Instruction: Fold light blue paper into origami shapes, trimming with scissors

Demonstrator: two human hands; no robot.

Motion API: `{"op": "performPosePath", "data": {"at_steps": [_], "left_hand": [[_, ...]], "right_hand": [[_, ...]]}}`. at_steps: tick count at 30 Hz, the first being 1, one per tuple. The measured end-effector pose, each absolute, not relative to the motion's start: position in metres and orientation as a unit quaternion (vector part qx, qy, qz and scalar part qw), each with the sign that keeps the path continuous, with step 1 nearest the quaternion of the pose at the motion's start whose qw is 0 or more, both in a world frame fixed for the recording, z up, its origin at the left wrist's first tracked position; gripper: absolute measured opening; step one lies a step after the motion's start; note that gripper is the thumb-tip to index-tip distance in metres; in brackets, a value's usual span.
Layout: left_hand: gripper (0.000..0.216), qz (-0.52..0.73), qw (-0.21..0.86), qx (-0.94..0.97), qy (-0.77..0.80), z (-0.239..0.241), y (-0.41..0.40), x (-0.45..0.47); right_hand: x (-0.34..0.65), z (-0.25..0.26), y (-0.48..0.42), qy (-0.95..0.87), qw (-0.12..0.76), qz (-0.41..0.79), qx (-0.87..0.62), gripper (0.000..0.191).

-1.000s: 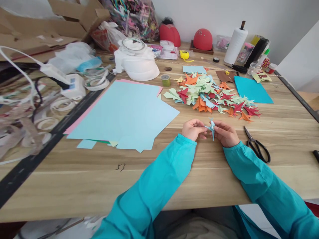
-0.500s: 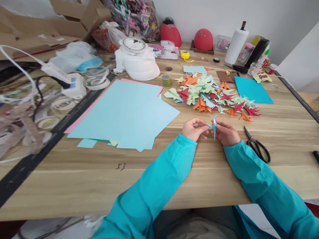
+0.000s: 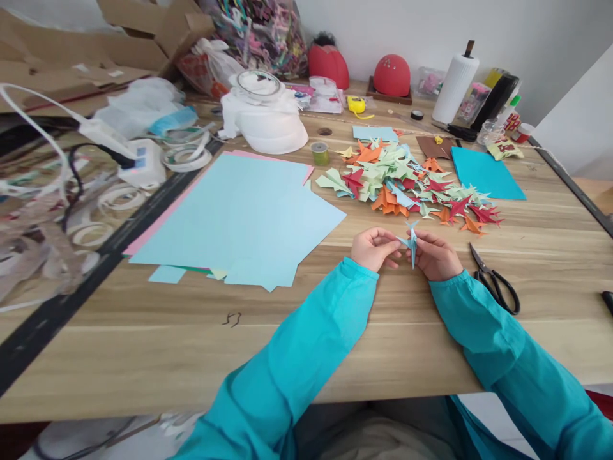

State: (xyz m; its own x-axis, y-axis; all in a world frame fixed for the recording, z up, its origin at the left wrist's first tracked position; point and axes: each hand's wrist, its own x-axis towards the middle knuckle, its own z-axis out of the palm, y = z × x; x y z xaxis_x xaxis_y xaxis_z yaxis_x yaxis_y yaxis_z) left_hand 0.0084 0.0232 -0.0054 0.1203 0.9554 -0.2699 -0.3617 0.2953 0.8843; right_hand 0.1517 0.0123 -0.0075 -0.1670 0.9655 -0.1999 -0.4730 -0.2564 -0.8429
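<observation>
Between my two hands is a small light-blue folded paper figure (image 3: 412,246), pointed and winged like those in the pile. My left hand (image 3: 376,249) pinches its left wing between thumb and fingers. My right hand (image 3: 437,254) is closed on its other side, with part of the paper hidden by the fingers. Just beyond my hands lies a heap of folded paper figures (image 3: 387,169) in pale green, orange, red and blue. Black-handled scissors (image 3: 495,279) rest on the table to the right of my right hand.
Large light-blue sheets (image 3: 230,217) over pink ones spread at left. A turquoise paper stack (image 3: 486,172) lies right of the heap. A spool (image 3: 319,153), white cap (image 3: 268,124) and yellow tape measure (image 3: 355,105) stand behind. Cables and ribbon rolls (image 3: 186,156) crowd the far left.
</observation>
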Motion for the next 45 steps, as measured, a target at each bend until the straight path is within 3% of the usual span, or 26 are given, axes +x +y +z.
{"op": "performPosePath", "data": {"at_steps": [17,23,45], "left_hand": [[0.030,0.495,0.655,0.359,0.444,-0.0052,0.0222,0.0106],[0.024,0.508,0.636,0.380,0.439,-0.0051,0.0203,0.0130],[0.024,0.476,0.688,0.349,0.423,-0.0052,0.0227,0.0075]], "right_hand": [[0.1502,-0.0087,0.0101,-0.352,0.517,0.680,-0.384,0.022],[0.1491,-0.0078,0.0100,-0.360,0.517,0.676,-0.382,0.023],[0.1486,-0.0061,0.0087,-0.353,0.522,0.675,-0.384,0.021]]}}
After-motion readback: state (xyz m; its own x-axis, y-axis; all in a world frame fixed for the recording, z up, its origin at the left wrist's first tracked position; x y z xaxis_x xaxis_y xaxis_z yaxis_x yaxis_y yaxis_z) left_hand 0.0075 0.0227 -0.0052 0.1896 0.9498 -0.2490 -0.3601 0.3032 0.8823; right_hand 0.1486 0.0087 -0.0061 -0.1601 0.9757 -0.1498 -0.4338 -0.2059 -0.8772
